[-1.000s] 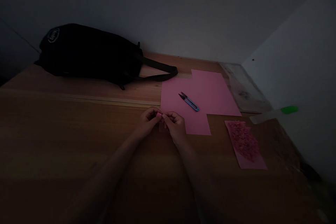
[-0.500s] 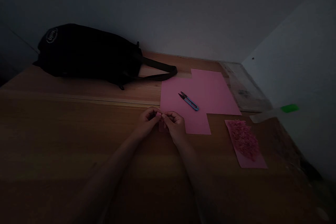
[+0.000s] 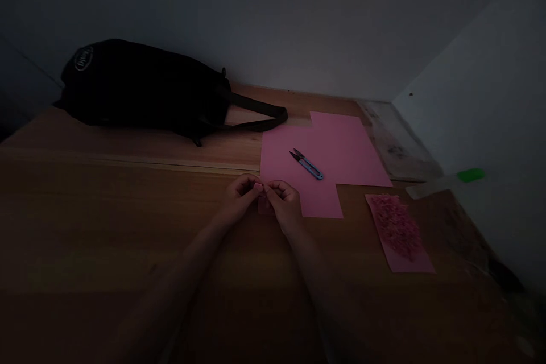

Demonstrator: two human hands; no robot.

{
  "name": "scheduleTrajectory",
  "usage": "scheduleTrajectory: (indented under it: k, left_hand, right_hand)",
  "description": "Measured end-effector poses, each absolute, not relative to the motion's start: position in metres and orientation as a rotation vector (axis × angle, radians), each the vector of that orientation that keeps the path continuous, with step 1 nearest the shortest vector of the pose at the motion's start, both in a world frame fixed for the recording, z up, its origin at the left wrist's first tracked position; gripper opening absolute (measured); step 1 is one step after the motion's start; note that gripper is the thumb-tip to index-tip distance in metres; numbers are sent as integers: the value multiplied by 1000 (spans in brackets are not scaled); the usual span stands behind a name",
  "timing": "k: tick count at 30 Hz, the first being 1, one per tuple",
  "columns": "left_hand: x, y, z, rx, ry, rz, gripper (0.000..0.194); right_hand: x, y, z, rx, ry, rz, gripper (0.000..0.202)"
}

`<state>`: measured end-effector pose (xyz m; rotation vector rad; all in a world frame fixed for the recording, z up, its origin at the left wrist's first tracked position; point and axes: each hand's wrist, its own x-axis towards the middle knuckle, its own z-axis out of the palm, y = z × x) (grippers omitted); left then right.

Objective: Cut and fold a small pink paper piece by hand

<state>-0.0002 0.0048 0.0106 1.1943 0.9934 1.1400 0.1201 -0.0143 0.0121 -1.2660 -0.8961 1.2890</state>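
Near the middle of the wooden table, my left hand (image 3: 239,200) and my right hand (image 3: 285,203) meet fingertip to fingertip. Both pinch a small pink piece (image 3: 258,186) between thumbs and fingers; its shape is hard to make out in the dim light. Beneath them a bit of pink paper shows on the table. Just beyond my right hand lie large pink sheets (image 3: 341,148), with blue-handled thread snips (image 3: 307,164) on top, blades pointing up and left. To the right, a pile of pink shreds (image 3: 397,224) rests on a small pink sheet (image 3: 413,266).
A black bag (image 3: 145,85) lies at the back left against the wall, its strap (image 3: 273,116) reaching the pink sheets. On the right are a clear plastic sheet (image 3: 398,145) and a translucent strip with a green end (image 3: 471,175). Walls bound the table behind and right.
The small pink piece shows slightly more between my fingertips. My hands hold almost the same place, and everything else is unmoved.
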Motion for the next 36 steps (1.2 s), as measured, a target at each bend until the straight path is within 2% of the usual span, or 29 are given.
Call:
scheduleTrajectory:
  k: [15,24,30,36]
  left_hand:
    - [0,6,12,1142,995,1141,11]
    - [1,6,14,1085,1042,1206,21]
    - [1,6,14,1142,1042,1200,15]
    - [1,5,14,1124,1053,1181,18]
  right_hand:
    - [120,-14,15,-1280,-870,1299,23]
    - [120,-14,15,-1270,-865,1287,23]
    - [119,-14,12,-1251,-880,1290,22]
    - [119,-14,13,-1258,-890,1279,22]
